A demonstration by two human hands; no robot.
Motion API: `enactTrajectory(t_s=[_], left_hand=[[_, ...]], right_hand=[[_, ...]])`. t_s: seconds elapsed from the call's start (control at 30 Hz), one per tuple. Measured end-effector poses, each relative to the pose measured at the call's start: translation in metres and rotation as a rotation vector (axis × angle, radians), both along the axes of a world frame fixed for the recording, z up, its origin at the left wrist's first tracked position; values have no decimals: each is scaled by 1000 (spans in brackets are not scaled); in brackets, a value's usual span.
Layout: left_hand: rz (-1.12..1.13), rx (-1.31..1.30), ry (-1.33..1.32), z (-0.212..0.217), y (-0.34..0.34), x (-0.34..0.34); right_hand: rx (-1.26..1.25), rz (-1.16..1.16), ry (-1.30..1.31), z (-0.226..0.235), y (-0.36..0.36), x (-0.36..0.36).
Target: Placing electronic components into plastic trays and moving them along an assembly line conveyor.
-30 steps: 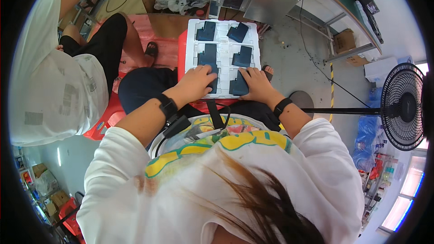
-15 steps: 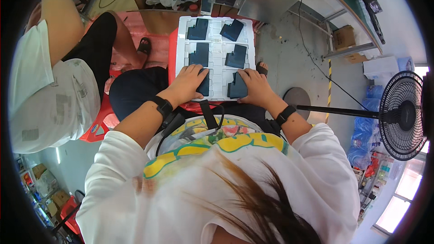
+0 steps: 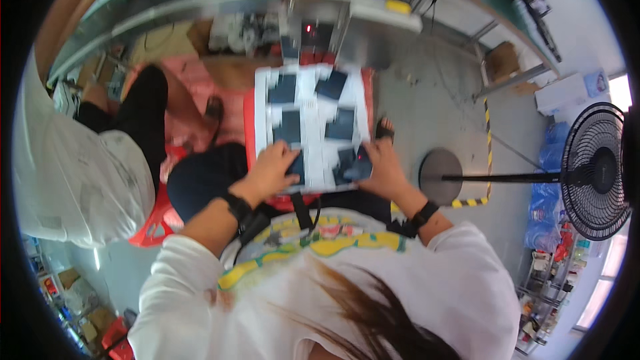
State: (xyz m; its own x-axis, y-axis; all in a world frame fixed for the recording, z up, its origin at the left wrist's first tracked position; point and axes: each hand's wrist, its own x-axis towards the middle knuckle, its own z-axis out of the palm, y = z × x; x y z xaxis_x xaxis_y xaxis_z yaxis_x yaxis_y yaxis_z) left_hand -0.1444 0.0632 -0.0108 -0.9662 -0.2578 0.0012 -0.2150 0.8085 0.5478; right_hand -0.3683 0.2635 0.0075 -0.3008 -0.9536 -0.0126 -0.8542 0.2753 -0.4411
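A white tray (image 3: 261, 105) with moulded compartments lies over my lap, holding several flat, dark, notched blocks in two columns. At its near left, my left hand (image 3: 269, 171) has thumb and fingers closed around the outer side of a dark block (image 3: 299, 167), partly covered by the hand. At the near right, my right hand (image 3: 387, 168) pinches another dark block (image 3: 361, 166) between thumb and fingers, and this block looks slightly tilted. Further dark blocks, such as the far right one (image 3: 331, 85), sit untouched. Blur hides fine details of the blocks.
A metal-edged bench (image 3: 220, 3) stands just beyond the tray. To the left sits another person (image 3: 87, 167) in a white shirt. A black fan (image 3: 600, 172) on a round-based stand is at the right. Red stool plastic (image 3: 250, 120) shows beside the tray.
The view has tilted up, so the tray and both hands appear lower and more bench shows. The near right block has shifted outward and tilted in my right hand. My left hand keeps its place.
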Motion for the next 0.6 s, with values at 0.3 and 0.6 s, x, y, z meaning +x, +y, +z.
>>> enactTrajectory(t_s=[0.3,0.6], left_hand=[[22,-282,-154,13,4,-6],[41,-219,-81,8,9,2]], right_hand=[[10,38,18,4,-6,14],[-4,37,10,17,-6,17]])
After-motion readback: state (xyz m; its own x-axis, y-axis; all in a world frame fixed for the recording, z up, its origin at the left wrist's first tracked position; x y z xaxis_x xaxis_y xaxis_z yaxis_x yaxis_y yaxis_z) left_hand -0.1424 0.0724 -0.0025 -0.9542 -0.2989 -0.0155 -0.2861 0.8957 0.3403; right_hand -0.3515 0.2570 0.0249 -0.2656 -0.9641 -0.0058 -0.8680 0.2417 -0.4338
